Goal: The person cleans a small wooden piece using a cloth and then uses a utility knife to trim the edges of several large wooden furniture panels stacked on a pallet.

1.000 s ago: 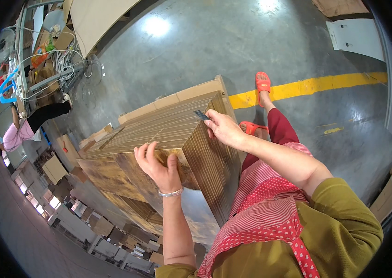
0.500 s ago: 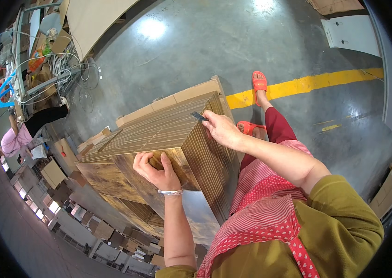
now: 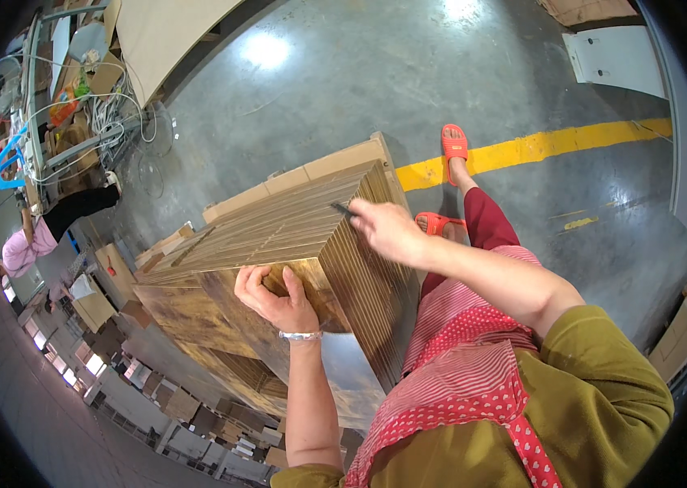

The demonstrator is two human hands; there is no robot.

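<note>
My right hand (image 3: 390, 233) pinches dark tool (image 3: 341, 209) by already-stacked boards (image 3: 364, 305); my left hand (image 3: 280, 305) curls against them, grip unclear; what's left, can't tell.

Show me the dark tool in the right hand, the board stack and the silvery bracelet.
Dark tool (image 3: 341, 210), head view: on its exposed end.
Board stack (image 3: 364, 297), head view: on its layered side.
Silvery bracelet (image 3: 300, 336), head view: middle of its band.

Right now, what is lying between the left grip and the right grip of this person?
In the head view, the corner of the stacked panels lies between the left grip and the right grip, which holds a dark tool.
</note>
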